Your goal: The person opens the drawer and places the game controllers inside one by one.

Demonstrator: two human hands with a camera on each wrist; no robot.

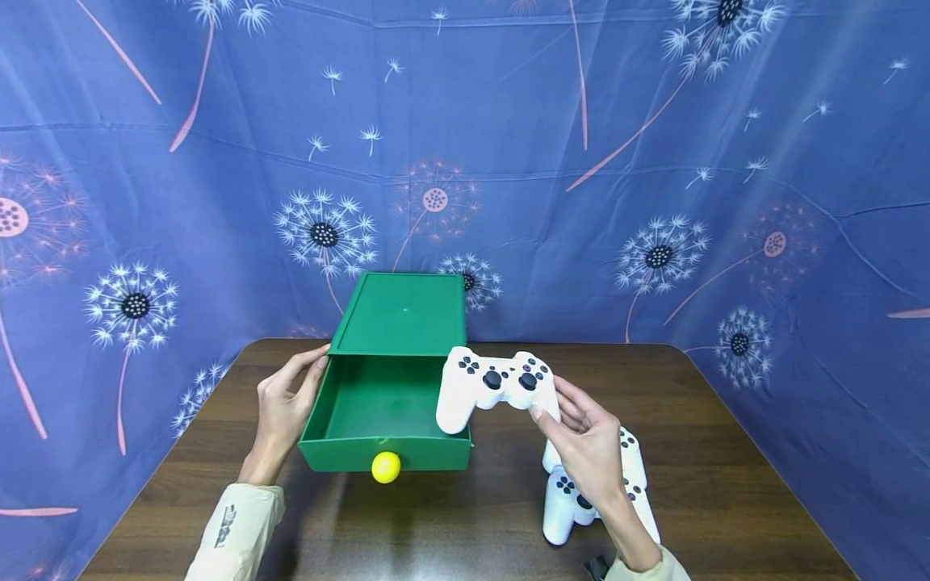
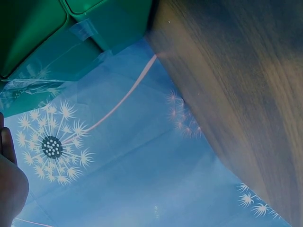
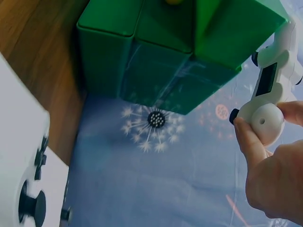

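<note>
Cloth-screened workspace; dandelion drape, wooden table

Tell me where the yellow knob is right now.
In the head view, the knob is low, left of centre, on the front of the open drawer, right of the left hand.

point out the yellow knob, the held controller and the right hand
yellow knob [image 1: 386, 467], head view, middle of its round front
held controller [image 1: 510, 389], head view, body between its thumbsticks
right hand [image 1: 592, 452], head view, back of hand

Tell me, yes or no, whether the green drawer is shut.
No, the green drawer is pulled out, its inside showing in front of the green cabinet top.
</note>
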